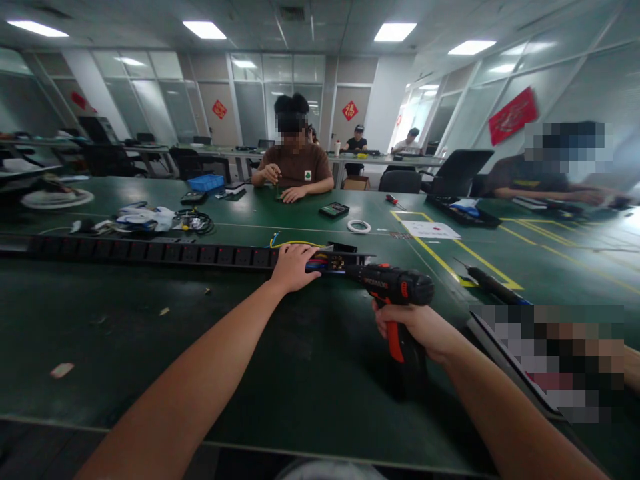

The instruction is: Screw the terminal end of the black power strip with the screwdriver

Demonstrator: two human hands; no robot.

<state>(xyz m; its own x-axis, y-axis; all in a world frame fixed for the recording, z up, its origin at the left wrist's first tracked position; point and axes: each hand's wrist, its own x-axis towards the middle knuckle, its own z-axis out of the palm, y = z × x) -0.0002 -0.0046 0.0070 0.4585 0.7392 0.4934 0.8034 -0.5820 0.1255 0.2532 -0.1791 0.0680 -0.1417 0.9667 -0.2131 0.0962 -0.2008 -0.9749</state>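
Note:
A long black power strip [225, 256] with a row of sockets lies across the green table. My left hand [293, 268] grips it near its right end, fingers over the top and thumb along the near side. Just right of that hand, the strip's end is uncovered, showing coloured wires and a terminal part [338, 263]. My right hand [417, 327] is wrapped around the handle of a black and orange cordless drill [395, 285]. The drill points left, its tip at the strip's open end; whether it touches a screw is too small to tell.
Beyond the strip are a white ring [359, 227], a black device [334, 209], a blue basket [206, 183] and bundled cables [193, 221]. A black pen-like tool [493, 285] lies right of the drill. Co-workers sit opposite [295, 163] and at right [530, 167].

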